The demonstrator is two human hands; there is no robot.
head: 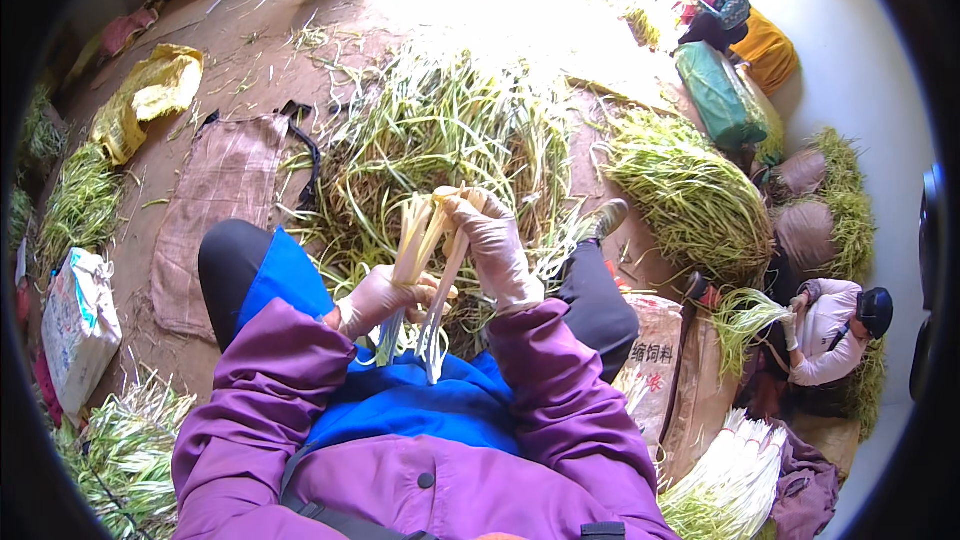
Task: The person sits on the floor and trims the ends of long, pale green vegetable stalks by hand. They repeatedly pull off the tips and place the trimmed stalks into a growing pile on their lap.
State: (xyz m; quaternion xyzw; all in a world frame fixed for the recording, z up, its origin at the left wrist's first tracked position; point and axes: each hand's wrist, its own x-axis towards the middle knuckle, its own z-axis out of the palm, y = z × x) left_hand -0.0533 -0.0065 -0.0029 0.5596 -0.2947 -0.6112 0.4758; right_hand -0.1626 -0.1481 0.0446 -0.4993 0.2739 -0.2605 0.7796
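Observation:
My left hand (382,300), in a pale thin glove, is closed around a small bunch of pale garlic-chive-like stalks (415,240). My right hand (495,240), gloved the same way, pinches the upper ends of the stalks, and some strands hang below its fingers. The lower ends of the stalks dangle over the blue apron (420,405) on my lap. Just beyond my hands, between my legs, lies a large loose heap of long green and yellowish leaves (450,112).
A brown woven sack (217,217) lies flat at left. Bundled greens (690,187) sit at right, with whitish trimmed stalks (731,465) below. A printed sack (652,360) is beside my right leg. A co-worker (832,330) holds greens at right; other people sit farther back.

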